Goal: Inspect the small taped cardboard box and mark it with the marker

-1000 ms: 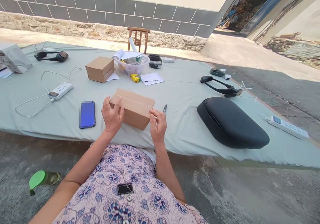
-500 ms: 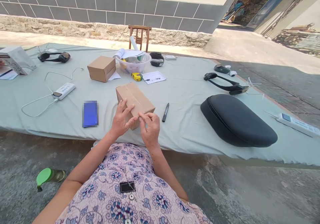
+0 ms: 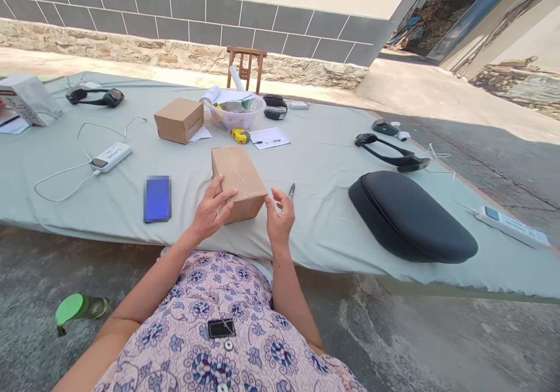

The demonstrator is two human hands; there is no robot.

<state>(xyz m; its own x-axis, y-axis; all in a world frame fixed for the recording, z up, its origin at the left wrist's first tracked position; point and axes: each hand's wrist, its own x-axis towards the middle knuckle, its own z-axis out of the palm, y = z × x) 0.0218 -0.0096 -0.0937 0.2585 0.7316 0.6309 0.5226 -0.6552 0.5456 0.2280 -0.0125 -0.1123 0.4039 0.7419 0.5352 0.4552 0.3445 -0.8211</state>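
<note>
A brown cardboard box (image 3: 238, 173) sits at the near middle of the cloth-covered table, with a taped seam along its top. My left hand (image 3: 213, 210) grips its near left side, fingers on the top and the thumb at the near face. At the near right corner is my right hand (image 3: 280, 216), its thumb and forefinger brought together beside the box edge. Whatever they pinch is too small to make out. Behind those fingers lies a black marker (image 3: 292, 190), partly hidden.
Left are a blurred blue rectangle (image 3: 157, 199) and a white power bank (image 3: 111, 157) with a cable. Farther back stand another cardboard box (image 3: 178, 121), a yellow tape measure (image 3: 240, 136) and a plastic basin (image 3: 231, 119). A large black case (image 3: 411, 217) lies right.
The box has turned slightly and shifted right. My right hand has moved right, from the near end of the box top to its corner, and now covers part of the marker.
</note>
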